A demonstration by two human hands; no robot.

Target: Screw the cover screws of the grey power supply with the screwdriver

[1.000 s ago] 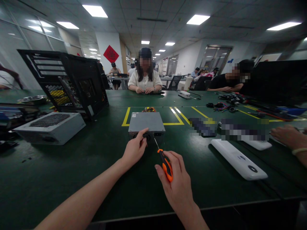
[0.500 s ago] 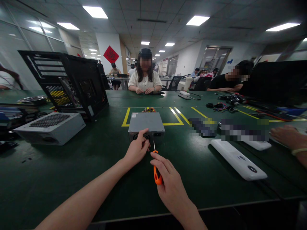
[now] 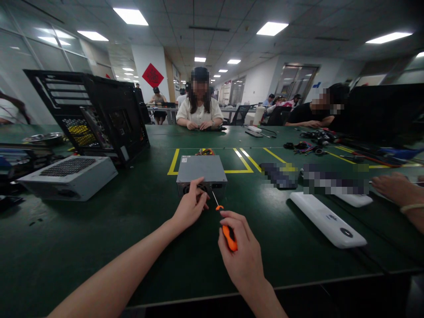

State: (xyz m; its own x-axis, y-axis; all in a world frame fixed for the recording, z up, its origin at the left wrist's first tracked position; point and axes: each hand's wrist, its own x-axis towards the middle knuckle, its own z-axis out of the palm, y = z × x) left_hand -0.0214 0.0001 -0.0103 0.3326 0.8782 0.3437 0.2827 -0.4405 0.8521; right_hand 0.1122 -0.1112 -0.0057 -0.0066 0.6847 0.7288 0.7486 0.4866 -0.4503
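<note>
A grey computer power supply (image 3: 202,168) rests on the green table straight ahead, its fan face towards me and coloured cables behind it. My left hand (image 3: 191,204) is closed against its front, index finger over the top edge and the other fingers curled by the fan; whether anything small is pinched there is hidden. In my right hand (image 3: 241,247) is a screwdriver (image 3: 231,238) with an orange and black handle. Its thin shaft slants up and left, the tip at the power supply's front face beside the socket. I cannot tell whether the tip touches a screw.
Left stand a black computer case (image 3: 96,115), a second power supply (image 3: 69,176) and a metal bowl (image 3: 44,138). To the right lie a white power bank-like device (image 3: 327,221), blurred-out items and cables (image 3: 308,145). A co-worker's hand (image 3: 394,187) is at far right; another person sits opposite.
My right hand has shifted right, tilting the screwdriver's handle further right while its tip stays by the power supply's front. My left hand has hardly moved.
</note>
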